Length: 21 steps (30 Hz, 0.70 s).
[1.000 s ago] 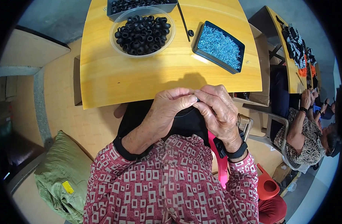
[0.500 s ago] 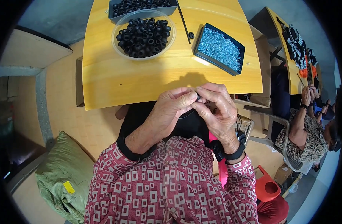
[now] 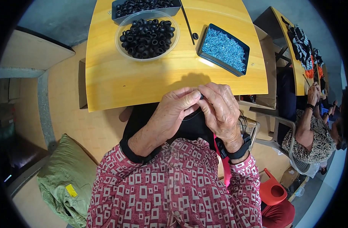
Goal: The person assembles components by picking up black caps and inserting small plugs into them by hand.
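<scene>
Just past the near edge of the yellow table, my two hands meet over my lap. My left hand (image 3: pixel 173 110) pinches a small black rounded part (image 3: pixel 201 97) between thumb and fingers. From the other side my right hand (image 3: pixel 220 108) closes on the same part, its fingers hiding most of it. Beyond them on the table, a clear round tub (image 3: pixel 120 48) holds many hollow black rounded pieces (image 3: pixel 147 38). To its right, a dark tray (image 3: pixel 223 67) is filled with small shiny clear-blue bits (image 3: pixel 224 49).
A grey bin (image 3: pixel 115 14) of black pieces stands behind the tub. A thin black rod (image 3: pixel 187 22) and one loose black piece (image 3: pixel 195 36) lie by the tray. A green sack (image 3: pixel 65 174) sits at lower left, a red plastic stool (image 3: pixel 272 190) at right. Another person (image 3: pixel 310 133) works farther right.
My right fingers have closed in around the small black part and curled more upright. My left hand keeps nearly the same pinch.
</scene>
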Available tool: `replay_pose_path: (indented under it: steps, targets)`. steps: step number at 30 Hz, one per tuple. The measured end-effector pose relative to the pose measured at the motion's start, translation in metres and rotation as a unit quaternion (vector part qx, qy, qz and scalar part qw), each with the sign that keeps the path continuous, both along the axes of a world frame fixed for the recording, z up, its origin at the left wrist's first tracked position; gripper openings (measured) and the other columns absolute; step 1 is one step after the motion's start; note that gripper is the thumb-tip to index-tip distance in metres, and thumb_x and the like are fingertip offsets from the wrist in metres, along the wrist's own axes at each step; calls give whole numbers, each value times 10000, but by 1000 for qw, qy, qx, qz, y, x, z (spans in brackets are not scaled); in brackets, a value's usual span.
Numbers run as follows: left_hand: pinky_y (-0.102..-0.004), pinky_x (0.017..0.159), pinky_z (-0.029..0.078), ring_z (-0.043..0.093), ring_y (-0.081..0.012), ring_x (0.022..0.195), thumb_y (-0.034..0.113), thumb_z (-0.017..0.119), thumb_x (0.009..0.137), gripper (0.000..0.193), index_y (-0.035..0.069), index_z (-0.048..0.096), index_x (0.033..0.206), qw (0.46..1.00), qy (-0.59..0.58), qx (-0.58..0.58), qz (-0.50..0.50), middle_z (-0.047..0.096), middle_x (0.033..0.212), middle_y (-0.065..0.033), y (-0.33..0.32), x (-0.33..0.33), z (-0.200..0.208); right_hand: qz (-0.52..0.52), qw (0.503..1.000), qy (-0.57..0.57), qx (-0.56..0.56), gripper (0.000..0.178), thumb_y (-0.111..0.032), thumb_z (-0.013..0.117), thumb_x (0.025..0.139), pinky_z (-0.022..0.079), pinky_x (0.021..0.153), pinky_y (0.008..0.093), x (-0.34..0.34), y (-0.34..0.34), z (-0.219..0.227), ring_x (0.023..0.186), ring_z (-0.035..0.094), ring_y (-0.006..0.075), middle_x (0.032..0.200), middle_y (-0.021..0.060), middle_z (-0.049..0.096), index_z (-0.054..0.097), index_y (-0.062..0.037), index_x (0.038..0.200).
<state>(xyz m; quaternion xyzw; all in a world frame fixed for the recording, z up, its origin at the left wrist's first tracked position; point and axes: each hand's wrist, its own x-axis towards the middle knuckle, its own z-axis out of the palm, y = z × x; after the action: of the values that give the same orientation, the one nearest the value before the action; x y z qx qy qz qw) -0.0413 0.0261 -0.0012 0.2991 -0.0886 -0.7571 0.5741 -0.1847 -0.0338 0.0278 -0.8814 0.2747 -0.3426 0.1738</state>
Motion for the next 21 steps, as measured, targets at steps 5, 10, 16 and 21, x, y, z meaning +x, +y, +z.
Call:
replay_pose_path:
  steps: [5,10,16,21]
  targets:
    - [-231,862,469,593,-101,930,168,630,897,244,15,628,1087,988,-142,-62,-1,639,1006,-40,-1,5,-3,0,1000,-4,-7,351,-26,725,697,450,714,359,-4,1,5,810,582,276,904,123,605,636,10,1035]
    - [-214,813,480,588,-79,883,137,651,874,222,20,641,1062,995,-97,-14,-10,639,966,-25,-2,10,-3,-3,1000,24,-16,358,-59,732,691,404,734,343,-5,0,11,801,551,243,887,85,599,661,-34,1041]
    - [-218,793,479,583,-74,849,153,661,868,197,37,650,1027,998,-64,-7,-8,635,929,-10,-2,8,-2,-15,999,11,43,382,-98,758,662,391,726,338,-5,1,13,778,519,241,861,58,583,679,-78,1034]
    - [-224,789,480,584,-78,839,156,663,867,192,38,651,1018,998,-60,5,-7,636,922,-12,-1,7,-6,-16,999,14,45,401,-113,762,660,407,700,351,-5,-1,19,778,526,240,857,66,588,662,-55,1044]
